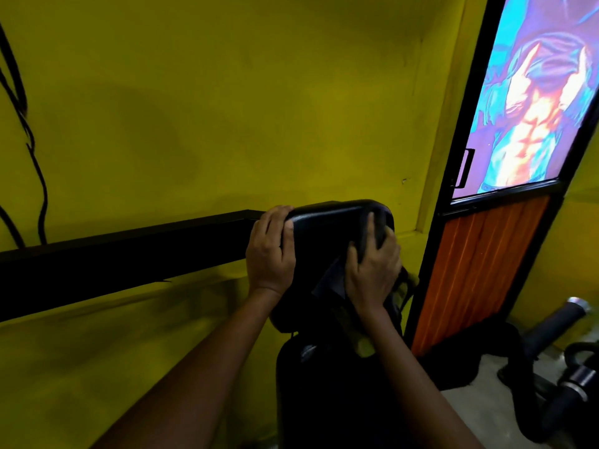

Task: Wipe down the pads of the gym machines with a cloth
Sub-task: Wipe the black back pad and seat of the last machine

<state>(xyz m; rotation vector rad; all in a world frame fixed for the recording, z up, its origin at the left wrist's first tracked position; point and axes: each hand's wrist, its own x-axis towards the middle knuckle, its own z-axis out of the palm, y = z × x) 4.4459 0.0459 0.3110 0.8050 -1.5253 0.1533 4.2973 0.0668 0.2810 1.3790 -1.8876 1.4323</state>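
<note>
A black padded backrest (327,228) of a gym machine stands upright in the middle of the head view. My left hand (270,251) grips its upper left edge, thumb on the front face. My right hand (376,267) presses a dark cloth (335,280) against the pad's right side, fingers curled over the fabric. The cloth hangs down below the hand, with a yellowish patch near its lower end. A second black pad (324,393), the seat, sits below between my forearms.
A black steel beam (123,257) runs left from the pad along the yellow wall (227,108). A door (486,254) with orange slats and a bright poster stands at right. Padded rollers (564,314) and machine handles lie on the floor at lower right. Cables (35,163) hang at far left.
</note>
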